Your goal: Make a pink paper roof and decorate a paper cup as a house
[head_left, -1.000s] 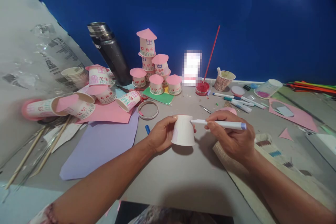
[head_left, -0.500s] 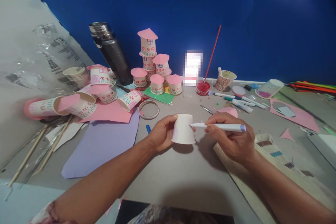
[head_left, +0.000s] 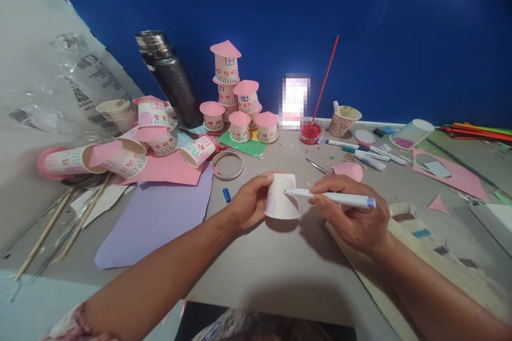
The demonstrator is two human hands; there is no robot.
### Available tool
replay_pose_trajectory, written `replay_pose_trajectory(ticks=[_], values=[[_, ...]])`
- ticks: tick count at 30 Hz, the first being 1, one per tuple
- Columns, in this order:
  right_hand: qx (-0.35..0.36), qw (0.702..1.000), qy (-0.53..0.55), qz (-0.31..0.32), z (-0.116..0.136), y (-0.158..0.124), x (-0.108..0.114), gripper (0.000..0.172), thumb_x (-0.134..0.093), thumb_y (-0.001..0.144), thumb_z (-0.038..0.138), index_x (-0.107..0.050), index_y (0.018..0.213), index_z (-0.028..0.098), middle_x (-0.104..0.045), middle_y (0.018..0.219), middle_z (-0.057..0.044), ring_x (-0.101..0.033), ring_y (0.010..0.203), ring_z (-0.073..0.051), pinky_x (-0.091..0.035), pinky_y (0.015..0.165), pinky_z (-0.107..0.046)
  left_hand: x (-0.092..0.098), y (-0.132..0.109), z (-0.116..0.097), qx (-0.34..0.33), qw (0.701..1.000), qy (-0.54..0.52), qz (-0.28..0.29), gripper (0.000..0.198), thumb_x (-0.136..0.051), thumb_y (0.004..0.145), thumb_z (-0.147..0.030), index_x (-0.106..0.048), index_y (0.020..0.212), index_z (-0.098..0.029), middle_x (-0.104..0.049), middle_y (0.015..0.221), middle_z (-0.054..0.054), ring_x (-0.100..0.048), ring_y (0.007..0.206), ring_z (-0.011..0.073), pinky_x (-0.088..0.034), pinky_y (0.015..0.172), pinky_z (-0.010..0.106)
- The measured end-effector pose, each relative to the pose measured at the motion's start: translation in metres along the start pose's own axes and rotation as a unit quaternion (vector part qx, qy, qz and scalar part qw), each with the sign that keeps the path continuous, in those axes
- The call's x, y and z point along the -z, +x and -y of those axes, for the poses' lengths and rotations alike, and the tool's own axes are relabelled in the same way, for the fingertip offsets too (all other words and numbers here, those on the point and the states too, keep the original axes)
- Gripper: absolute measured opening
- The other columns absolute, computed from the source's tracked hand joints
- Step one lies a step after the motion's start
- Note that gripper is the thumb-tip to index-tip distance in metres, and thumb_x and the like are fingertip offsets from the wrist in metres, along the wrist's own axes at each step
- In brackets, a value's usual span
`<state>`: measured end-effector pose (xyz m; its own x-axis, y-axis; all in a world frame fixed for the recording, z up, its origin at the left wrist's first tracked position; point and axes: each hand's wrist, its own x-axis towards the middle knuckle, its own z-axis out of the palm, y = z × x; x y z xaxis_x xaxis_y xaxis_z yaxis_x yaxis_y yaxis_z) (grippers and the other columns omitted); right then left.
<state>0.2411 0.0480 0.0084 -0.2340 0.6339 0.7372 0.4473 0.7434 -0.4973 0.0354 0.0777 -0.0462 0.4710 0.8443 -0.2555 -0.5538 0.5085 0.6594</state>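
Note:
A white paper cup (head_left: pixel 283 202), turned upside down, is gripped at its left side by my left hand (head_left: pixel 248 203). Faint lilac marks show on its wall. In my right hand (head_left: pixel 352 213) is a white felt-tip pen (head_left: pixel 344 199) with a lilac end, pinched between thumb and fingers. Its tip meets the front of the cup, near the upper middle. Just left of my left hand lies a blue pen cap (head_left: pixel 226 195). Beyond the hands, a roll of tape (head_left: pixel 226 177) rests on the table.
Decorated cups with pink cone roofs (head_left: pixel 226 66) stand stacked at the back. More lie at left beside a dark flask (head_left: pixel 176 82) and purple paper (head_left: pixel 156 224). Felt-tip pens (head_left: pixel 370 153), a pot of red paint (head_left: pixel 310 133) and a cloth (head_left: pixel 384 266) are to the right.
The pen tip has shifted slightly left across the cup's wall. My left hand has turned the cup a little, showing more of the lilac mark.

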Motion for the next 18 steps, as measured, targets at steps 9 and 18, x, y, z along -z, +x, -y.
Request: replay_pose_trajectory(ticks=[9, 18], values=[[0.0, 1.0, -0.001, 0.029, -0.0003, 0.0038, 0.0001, 0.012, -0.065, 0.091, 0.016, -0.072, 0.083, 0.021, -0.078, 0.073, -0.003, -0.07, 0.059, -0.016, -0.055, 0.056, -0.026, -0.0013, 0.0001, 0.0001, -0.007, 1.0, 0.007, -0.01, 0.035, -0.079, 0.077, -0.032, -0.08, 0.104, -0.01, -0.079, 0.098, 0.012, -0.071, 0.089, 0.0254, -0.052, 0.078, 0.031], [-0.018, 1.0, -0.018, 0.015, -0.0026, 0.0043, 0.0053, 0.016, -0.063, 0.091, 0.016, -0.069, 0.077, 0.021, -0.074, 0.067, -0.001, -0.066, 0.054, -0.014, -0.05, 0.051, -0.024, -0.0013, -0.0017, -0.0006, 0.016, 1.0, -0.011, 0.022, 0.04, -0.08, 0.078, -0.036, -0.077, 0.109, -0.01, -0.081, 0.103, 0.016, -0.075, 0.099, 0.0337, -0.054, 0.09, 0.041]])
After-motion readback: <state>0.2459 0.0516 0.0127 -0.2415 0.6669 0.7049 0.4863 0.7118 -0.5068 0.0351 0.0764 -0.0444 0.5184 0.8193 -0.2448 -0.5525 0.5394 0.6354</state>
